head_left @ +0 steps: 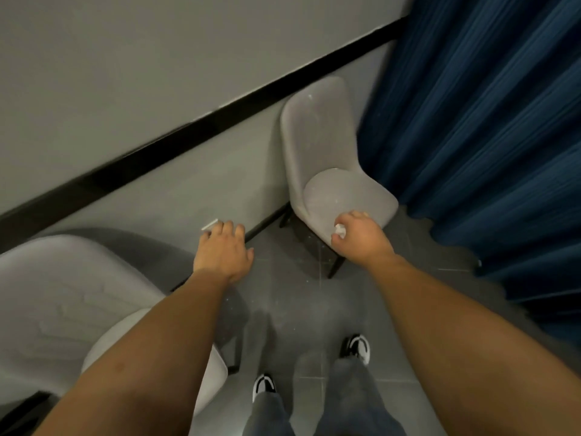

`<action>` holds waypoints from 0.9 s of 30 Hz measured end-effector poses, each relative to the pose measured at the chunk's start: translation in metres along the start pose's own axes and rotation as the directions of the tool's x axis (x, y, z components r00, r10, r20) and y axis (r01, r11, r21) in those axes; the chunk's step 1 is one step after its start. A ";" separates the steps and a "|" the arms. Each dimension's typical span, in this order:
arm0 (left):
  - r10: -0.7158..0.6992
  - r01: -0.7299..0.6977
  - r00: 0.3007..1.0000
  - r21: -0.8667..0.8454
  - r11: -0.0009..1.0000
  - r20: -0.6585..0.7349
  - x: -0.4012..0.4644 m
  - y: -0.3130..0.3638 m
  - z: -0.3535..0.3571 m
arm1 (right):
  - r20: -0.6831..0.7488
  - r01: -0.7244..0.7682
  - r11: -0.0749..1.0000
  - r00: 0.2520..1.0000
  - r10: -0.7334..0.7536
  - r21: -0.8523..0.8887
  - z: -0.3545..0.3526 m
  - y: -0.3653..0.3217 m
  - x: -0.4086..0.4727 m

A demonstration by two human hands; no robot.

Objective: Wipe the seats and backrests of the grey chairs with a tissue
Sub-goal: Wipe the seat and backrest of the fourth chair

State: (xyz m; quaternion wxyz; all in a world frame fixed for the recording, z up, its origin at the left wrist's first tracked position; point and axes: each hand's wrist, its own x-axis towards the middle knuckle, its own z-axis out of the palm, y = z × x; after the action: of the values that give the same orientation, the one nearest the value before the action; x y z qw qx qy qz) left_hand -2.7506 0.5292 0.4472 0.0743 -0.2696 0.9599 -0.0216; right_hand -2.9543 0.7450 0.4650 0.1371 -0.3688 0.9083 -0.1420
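Right hand: your right hand [361,236] is curled round a crumpled white tissue wad [340,231], over the front edge of the seat at 1 o'clock.
Left hand: your left hand [224,251] is spread flat, fingers straight, holding nothing, at 11 o'clock above the floor.
Far chair: the smooth grey moulded chair with dark legs [323,146] stands at 1 o'clock beside the dark blue pleated curtain [487,121].
Near chair: a 2nd grey padded chair [63,297] sits at 8 o'clock, cut off by the frame.
Handling: the tissue looks light, soft and easily torn, so keep it bunched and press gently.
Hidden: most of the wad is inside your fist; whether it touches the seat is unclear. The picture is blurred.
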 end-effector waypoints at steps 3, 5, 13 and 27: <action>0.010 -0.010 1.000 0.008 1.000 -0.007 0.027 0.023 -0.009 | -0.012 -0.020 1.000 1.000 0.020 0.002 -0.014 0.033 0.013; 0.019 -0.019 1.000 0.010 1.000 -0.013 0.045 0.041 -0.014 | -0.022 -0.035 0.999 0.999 0.035 0.009 -0.024 0.058 0.024; -0.092 0.092 0.996 0.007 0.996 -0.006 0.127 0.145 -0.028 | 0.023 0.064 0.998 0.998 -0.064 -0.004 -0.066 0.177 0.105; -0.103 0.092 0.987 -0.095 0.991 -0.122 0.249 0.322 -0.065 | 0.103 0.125 0.991 0.986 -0.130 0.050 -0.126 0.336 0.212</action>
State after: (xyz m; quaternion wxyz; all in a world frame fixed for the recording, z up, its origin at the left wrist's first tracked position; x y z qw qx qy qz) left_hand -3.1361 0.6745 0.4526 0.0001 -0.3174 0.9483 0.0003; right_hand -3.3569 0.8456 0.4298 0.1835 -0.4302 0.8709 -0.1506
